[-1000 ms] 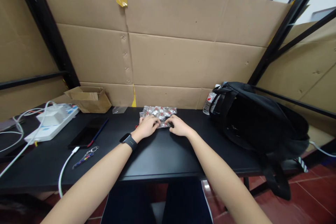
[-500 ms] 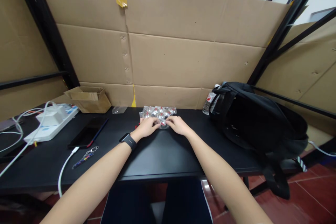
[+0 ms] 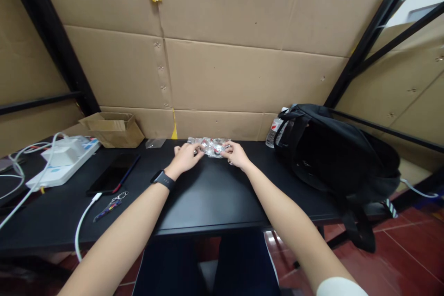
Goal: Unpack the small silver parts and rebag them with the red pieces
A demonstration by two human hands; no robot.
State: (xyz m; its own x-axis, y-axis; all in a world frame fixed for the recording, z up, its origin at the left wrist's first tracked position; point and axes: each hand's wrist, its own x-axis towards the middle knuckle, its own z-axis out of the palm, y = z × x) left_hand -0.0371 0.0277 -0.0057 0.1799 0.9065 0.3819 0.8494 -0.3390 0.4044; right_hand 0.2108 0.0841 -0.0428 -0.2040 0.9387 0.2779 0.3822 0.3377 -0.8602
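Observation:
Several small clear plastic packets with red and silvery pieces inside lie in a cluster at the back of the black desk, against the cardboard. My left hand, with a black watch on its wrist, is at the cluster's left side, its thumb and fingers curled in on the packet edge. On the right side, my right hand pinches a packet edge between thumb and fingers. The exact contents are too small to make out, and the fingers partly hide the packets.
A black backpack and a water bottle stand on the right. On the left are an open cardboard box, a white power strip with cables, a dark phone on a white cable, and a keychain.
Both hands have moved slightly away from me over the packets. The front packets now sit closer to the back of the cluster. The view has shifted a little.

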